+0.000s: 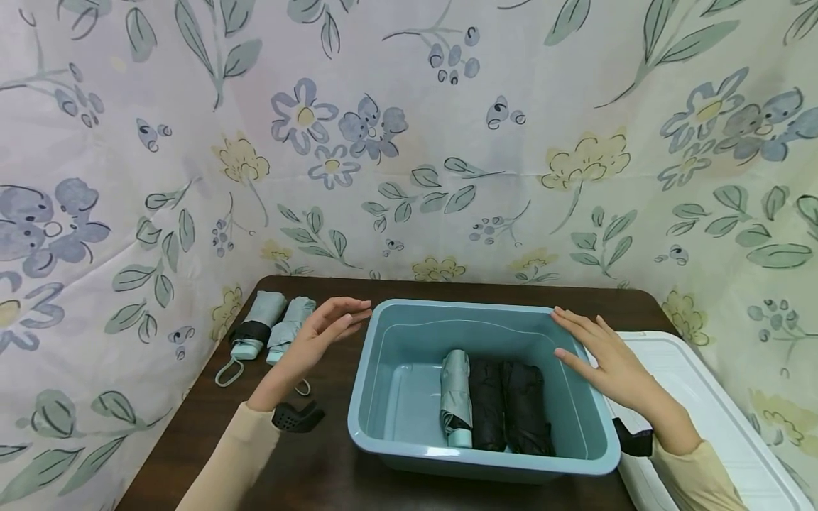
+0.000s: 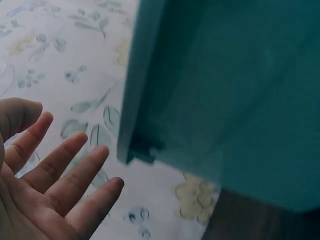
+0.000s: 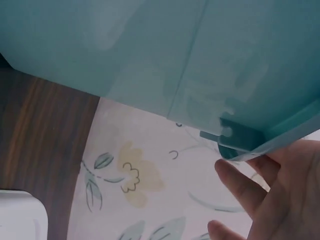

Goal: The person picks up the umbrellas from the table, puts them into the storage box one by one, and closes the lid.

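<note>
A blue-green plastic bin (image 1: 409,454) stands in the middle of the table. Inside it lie a pale green folded umbrella (image 1: 456,390) and, beside that, two black folded umbrellas (image 1: 487,408), side by side. My left hand (image 1: 329,330) hovers just off the bin's left rim, fingers extended and apart from it in the left wrist view, where the palm (image 2: 35,200) shows with nothing in it. On the opposite side my right hand (image 1: 603,358) has its fingers stretched along the right rim near the back corner, thumb over the inside. The right wrist view shows its fingertips (image 3: 235,177) right at the rim.
Two more pale green folded umbrellas (image 1: 260,319) with wrist straps lie at the table's back left, one partly hidden by my left hand. A white lid-like panel (image 1: 677,369) lies right of the bin. Flowered cloth (image 1: 409,234) hangs behind the dark wooden table (image 1: 345,287).
</note>
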